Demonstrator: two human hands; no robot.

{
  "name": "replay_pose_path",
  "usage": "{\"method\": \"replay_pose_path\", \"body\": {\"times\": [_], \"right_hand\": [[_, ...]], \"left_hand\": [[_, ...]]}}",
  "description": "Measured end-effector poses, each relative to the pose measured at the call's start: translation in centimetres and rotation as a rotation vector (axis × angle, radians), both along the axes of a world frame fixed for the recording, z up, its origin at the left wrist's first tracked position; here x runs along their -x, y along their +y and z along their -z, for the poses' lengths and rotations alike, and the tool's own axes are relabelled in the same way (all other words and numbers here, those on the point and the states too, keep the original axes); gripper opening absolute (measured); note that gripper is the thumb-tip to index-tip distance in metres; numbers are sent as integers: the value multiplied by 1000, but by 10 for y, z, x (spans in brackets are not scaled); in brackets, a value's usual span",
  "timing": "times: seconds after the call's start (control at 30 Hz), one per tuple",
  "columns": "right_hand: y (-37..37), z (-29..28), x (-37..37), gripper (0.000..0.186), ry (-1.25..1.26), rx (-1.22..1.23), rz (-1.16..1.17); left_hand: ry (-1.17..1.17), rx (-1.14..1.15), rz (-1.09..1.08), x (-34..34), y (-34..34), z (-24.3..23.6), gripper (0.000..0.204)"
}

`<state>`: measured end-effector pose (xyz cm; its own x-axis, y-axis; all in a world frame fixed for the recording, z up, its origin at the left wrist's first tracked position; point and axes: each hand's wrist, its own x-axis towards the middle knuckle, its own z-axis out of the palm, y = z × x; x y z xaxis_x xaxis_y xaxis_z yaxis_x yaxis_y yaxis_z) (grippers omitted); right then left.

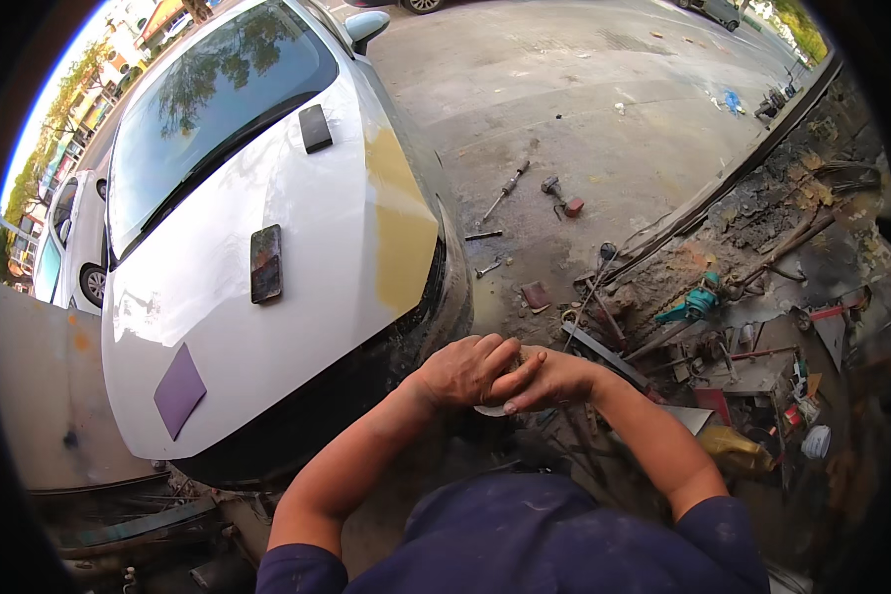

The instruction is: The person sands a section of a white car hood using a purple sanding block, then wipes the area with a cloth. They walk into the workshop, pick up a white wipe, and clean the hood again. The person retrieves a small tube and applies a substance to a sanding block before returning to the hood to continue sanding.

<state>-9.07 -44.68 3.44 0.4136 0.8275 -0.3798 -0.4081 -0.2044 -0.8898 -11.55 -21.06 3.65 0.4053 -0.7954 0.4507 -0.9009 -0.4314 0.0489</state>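
My left hand (470, 371) and my right hand (554, 378) meet in front of my body, past the front edge of a white car hood (317, 228). The left fingers are curled over toward the right hand, and both hands are closed together. A thin pale rounded edge (492, 410) shows beneath them; the rest of that thing is hidden by the fingers. On the hood lie a purple sheet of sandpaper (180, 391), a dark phone (265, 264) and a small dark block (316, 129). A yellowish patch (398, 223) covers the hood's right front corner.
A drill-like tool (562, 197) with a red base and a long metal rod tool (506, 191) lie on the concrete ground. Scrap, metal bars and a teal power tool (696, 300) clutter the right side. Another white car (69, 247) stands at the left.
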Motion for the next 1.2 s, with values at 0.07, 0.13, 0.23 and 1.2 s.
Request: {"method": "replay_pose_path", "body": {"times": [0.07,0.13,0.23,1.2], "right_hand": [[1,2,2,37,-63,5,59],[0,5,4,34,-73,183,27],[2,9,5,41,-239,315,133],[25,39,11,66,-440,63,439]], "left_hand": [[-47,-76,-83,4,-4,0,57],[9,-185,-170,10,-9,3,52],[8,-214,-309,11,-22,17,33],[1393,831,-339,3,53,61,87]]}}
